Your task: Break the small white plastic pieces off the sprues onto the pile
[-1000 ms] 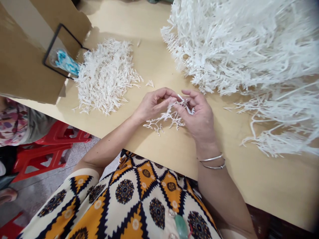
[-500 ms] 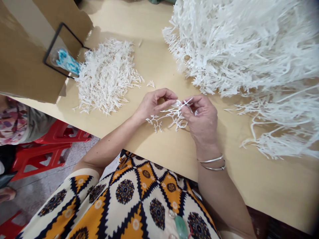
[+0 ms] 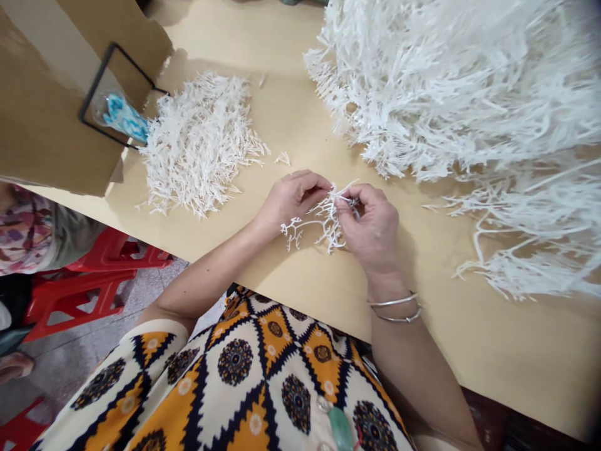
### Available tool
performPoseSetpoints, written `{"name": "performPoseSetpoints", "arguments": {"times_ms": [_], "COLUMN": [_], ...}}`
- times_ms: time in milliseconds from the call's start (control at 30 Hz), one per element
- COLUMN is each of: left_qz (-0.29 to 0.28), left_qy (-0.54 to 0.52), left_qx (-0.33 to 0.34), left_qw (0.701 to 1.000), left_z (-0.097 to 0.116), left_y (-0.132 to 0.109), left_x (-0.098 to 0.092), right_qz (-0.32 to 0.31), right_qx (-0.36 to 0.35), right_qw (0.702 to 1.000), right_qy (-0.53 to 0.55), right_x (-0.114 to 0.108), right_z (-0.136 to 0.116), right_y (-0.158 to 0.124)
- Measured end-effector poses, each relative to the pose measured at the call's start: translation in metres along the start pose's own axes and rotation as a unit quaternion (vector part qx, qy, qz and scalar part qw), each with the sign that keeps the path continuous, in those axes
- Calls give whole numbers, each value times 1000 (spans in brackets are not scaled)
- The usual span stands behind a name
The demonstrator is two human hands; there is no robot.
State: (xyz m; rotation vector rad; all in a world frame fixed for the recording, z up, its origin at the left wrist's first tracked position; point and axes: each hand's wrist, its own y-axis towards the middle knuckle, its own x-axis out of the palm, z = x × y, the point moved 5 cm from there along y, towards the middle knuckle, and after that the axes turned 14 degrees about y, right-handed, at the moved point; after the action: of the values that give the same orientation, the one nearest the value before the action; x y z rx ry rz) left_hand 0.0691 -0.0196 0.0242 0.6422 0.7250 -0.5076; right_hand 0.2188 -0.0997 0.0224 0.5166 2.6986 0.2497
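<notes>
A white branching sprig (image 3: 331, 227), thin and coral-like, hangs between my hands just above the table. My right hand (image 3: 373, 228), with two silver bangles at its wrist, pinches the sprig's stems between thumb and fingers. My left hand (image 3: 291, 203) has its thumb and fingertips closed at the sprig's upper end; what exactly lies between them is too small to make out. Left of my hands is a heap of small white branched pieces (image 3: 197, 144). A much larger pile of white branching sprigs (image 3: 451, 88) spreads over the right side.
A cardboard box (image 3: 56, 94) stands at the table's left end, beside a black wire frame (image 3: 96, 84) and a blue-and-white packet (image 3: 124, 118). One loose piece (image 3: 283, 158) lies beyond my left hand. Red stools (image 3: 79, 300) and a seated person (image 3: 28, 232) are at lower left.
My right hand has shifted slightly left, closer to my left hand. The left fingers have drawn together, and the sprig has turned a little between the hands.
</notes>
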Motion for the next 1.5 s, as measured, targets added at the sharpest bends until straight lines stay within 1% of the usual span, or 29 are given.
{"name": "performPoseSetpoints", "arguments": {"times_ms": [100, 167, 200, 233, 300, 367, 433, 500, 567, 700, 767, 833, 1000, 1200, 1267, 1367, 1500], "left_qz": [8, 46, 76, 107, 163, 208, 246, 261, 239, 128, 78, 48, 19, -17, -29, -40, -59], "left_qy": [60, 77, 76, 74, 81, 116, 162, 189, 184, 140, 123, 112, 85, 28, 27, 55, 76], "left_qx": [-26, -66, -91, -114, -144, -152, -146, -131, -103, -2, 50, 79, 83, 46, 43, 55, 57], "left_qw": [998, 994, 990, 985, 973, 959, 945, 938, 948, 982, 988, 989, 993, 998, 998, 996, 994], "left_z": [-6, -17, -24, -32, -48, -57, -58, -52, -39, -9, 1, 7, 6, 1, 2, 5, 5], "left_y": [2, 3, 3, 3, 0, -2, -4, -4, -3, 1, 2, 2, 2, 0, -1, 0, 1], "left_x": [1, -3, -7, -12, -20, -26, -32, -35, -33, -18, -12, -8, -5, 3, 4, 4, 5], "right_qz": [-26, -46, -42, -29, 16, 50, 63, 66, 66, 64, 57, 45, 10, 28, 31, 30, 48], "right_qx": [-11, -6, 2, 14, 39, 56, 61, 59, 55, 29, 14, 15, 44, 40, 35, 21, 17], "right_qw": [1000, 999, 999, 998, 996, 988, 979, 974, 971, 975, 979, 978, 975, 977, 982, 991, 997], "right_qy": [2, 23, 34, 46, 79, 132, 183, 208, 221, 209, 196, 201, 219, 209, 184, 126, 57], "right_x": [5, 9, 9, 8, 2, -4, -8, -9, -8, -4, -2, -1, 1, 0, 1, 6, 13], "right_z": [-5, -7, -7, -5, 2, 12, 21, 27, 29, 22, 17, 15, 17, 18, 16, 10, 3], "right_y": [-2, -3, -4, -4, -2, 1, 4, 6, 5, 3, 2, 2, 3, 3, 2, 1, -2]}}
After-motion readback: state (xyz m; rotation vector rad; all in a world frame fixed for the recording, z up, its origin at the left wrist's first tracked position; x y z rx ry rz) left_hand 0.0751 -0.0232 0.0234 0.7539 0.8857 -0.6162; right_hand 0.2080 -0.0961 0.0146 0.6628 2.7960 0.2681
